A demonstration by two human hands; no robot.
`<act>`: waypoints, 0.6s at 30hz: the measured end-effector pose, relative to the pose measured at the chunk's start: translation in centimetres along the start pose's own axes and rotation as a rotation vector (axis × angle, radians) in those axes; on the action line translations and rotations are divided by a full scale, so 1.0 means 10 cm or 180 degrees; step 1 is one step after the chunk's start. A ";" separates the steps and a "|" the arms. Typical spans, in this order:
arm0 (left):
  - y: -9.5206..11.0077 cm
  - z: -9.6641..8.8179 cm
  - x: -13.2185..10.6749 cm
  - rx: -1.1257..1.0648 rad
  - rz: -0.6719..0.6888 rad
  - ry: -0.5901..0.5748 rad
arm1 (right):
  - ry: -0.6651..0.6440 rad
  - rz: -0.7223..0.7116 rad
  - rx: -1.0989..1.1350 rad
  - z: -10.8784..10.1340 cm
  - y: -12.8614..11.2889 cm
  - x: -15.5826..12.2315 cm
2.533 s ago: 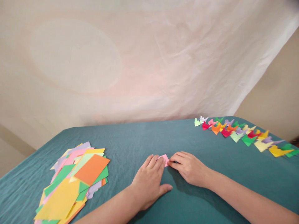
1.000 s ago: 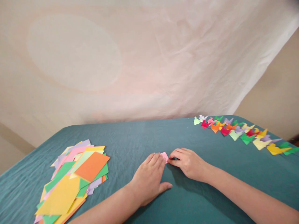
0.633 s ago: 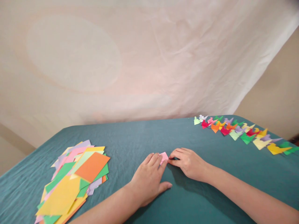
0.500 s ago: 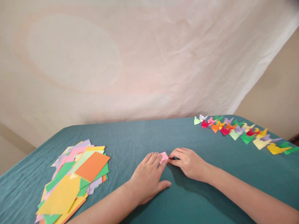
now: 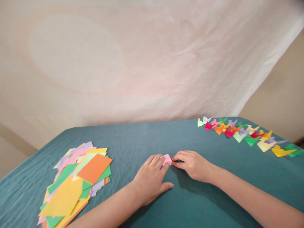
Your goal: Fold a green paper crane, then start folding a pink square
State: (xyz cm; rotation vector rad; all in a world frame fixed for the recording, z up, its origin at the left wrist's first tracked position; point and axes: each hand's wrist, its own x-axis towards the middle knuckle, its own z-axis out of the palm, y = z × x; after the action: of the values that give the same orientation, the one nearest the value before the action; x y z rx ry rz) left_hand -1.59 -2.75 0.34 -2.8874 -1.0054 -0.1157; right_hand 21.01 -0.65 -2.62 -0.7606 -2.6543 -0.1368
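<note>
A small folded piece of pink paper (image 5: 167,158) lies on the table between my two hands. Across its left side rest the fingers of my left hand (image 5: 150,179), stretched out and pressing it flat, with the thumb held apart nearer to me. At the paper's right corner, my right hand (image 5: 192,166) pinches the edge between thumb and forefinger. Part of the paper is hidden under the left fingers, so its full shape does not show.
On the left lies a loose pile of coloured paper sheets (image 5: 95,168), partly behind my left forearm. Several folded paper birds (image 5: 252,140) stand in rows at the back right. A dark green cloth (image 5: 133,136) covers the table, with a pale hanging sheet (image 5: 147,69) behind it.
Almost nothing differs. Both hands keep their places on the pink paper, and the whole view has shifted very slightly.
</note>
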 end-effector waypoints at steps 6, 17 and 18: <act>0.00 0.00 0.00 0.0010 0.0011 0.0006 | 0.0120 0.0124 0.0317 0.02 0.01 -0.01; -0.01 -0.01 -0.01 -0.0024 -0.0004 0.0028 | 0.0412 0.0405 0.0865 0.07 0.06 -0.03; -0.01 -0.01 -0.01 -0.0023 0.0000 0.0035 | 0.0396 0.0356 0.0759 0.07 0.04 -0.02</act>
State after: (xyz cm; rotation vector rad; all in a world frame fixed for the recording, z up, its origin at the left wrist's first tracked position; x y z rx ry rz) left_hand -1.72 -2.74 0.39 -2.8901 -1.0053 -0.1351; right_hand 21.18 -0.32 -3.32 -0.7905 -2.4477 0.1546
